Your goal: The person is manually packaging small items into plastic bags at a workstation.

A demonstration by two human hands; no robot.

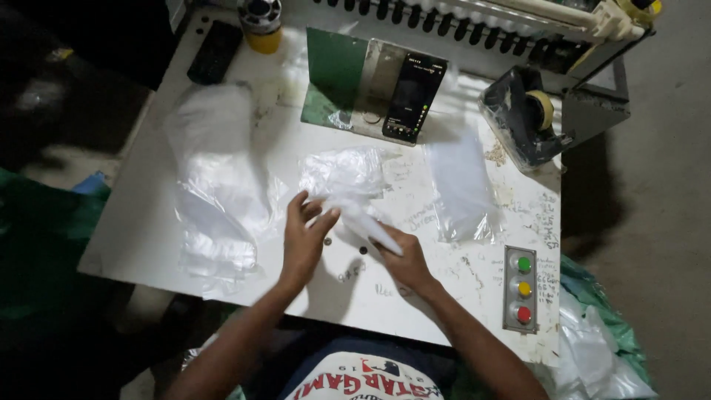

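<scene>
1. A clear plastic bag (348, 185) is held over the middle of the white desk (141, 237), slightly toward its near edge; the bag is crumpled at its far end and drawn into a narrow twist toward the near right.
2. The left hand (304, 241) is seen with its fingers pinched together on the near part of the bag, thumb and fingertips closed on the plastic.
3. The right hand (406, 261) is closed around the twisted tail of the bag (the tail shows white and blurred across the knuckles).
4. A loose pile of clear bags (218, 178) is spread along the left side of the desk, well apart from both hands.
5. A single flat clear bag (463, 185) lies to the right of the middle, near the right hand but not touched by it.
6. A phone (411, 96) is propped upright against a green and grey stand (337, 78) near the far edge.
7. A tape dispenser (526, 111) sits at the far right corner, and a yellow-based container (261, 26) and a dark remote-like object (215, 50) are seen at the far left corner.
8. A panel with green, yellow and red buttons (523, 289) is set at the near right corner.
</scene>
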